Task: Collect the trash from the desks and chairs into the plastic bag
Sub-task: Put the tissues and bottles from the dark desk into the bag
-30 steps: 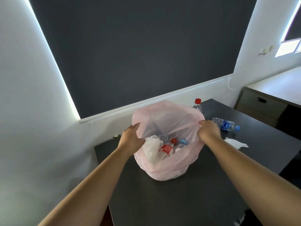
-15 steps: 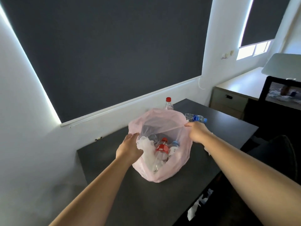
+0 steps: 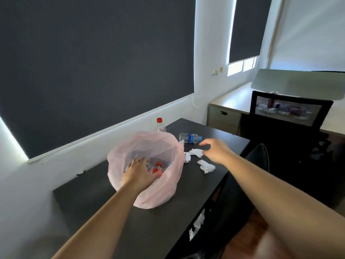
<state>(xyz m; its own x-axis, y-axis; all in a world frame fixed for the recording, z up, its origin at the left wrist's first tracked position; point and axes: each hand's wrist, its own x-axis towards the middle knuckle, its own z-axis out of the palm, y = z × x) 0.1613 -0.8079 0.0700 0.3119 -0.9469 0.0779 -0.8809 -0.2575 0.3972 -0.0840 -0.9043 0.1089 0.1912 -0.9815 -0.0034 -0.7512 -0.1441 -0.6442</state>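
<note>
A pink plastic bag [image 3: 160, 191] stands open on the black desk [image 3: 104, 206], with bottles inside. My left hand [image 3: 139, 174] rests on the bag's near rim, fingers reaching into the mouth. My right hand [image 3: 216, 149] hovers open, just above a crumpled white tissue [image 3: 196, 152]. Two more crumpled tissues lie close by: one [image 3: 206, 166] nearer me and a small one [image 3: 187, 157] against the bag. A clear bottle with a blue label [image 3: 189, 137] lies on its side behind them. A red-capped bottle [image 3: 160, 125] stands upright behind the bag.
A black chair seat [image 3: 237, 200] below the desk's right edge carries white paper scraps [image 3: 196, 225]. A mesh-backed chair [image 3: 287, 113] stands before a pale desk [image 3: 231, 101] with drawers; more litter shows through its mesh. Dark blinds cover the windows.
My right hand let go of the bag's rim and moved right over the tissues. My left hand shifted from the rim's outside into the bag's mouth. The view swung right.
</note>
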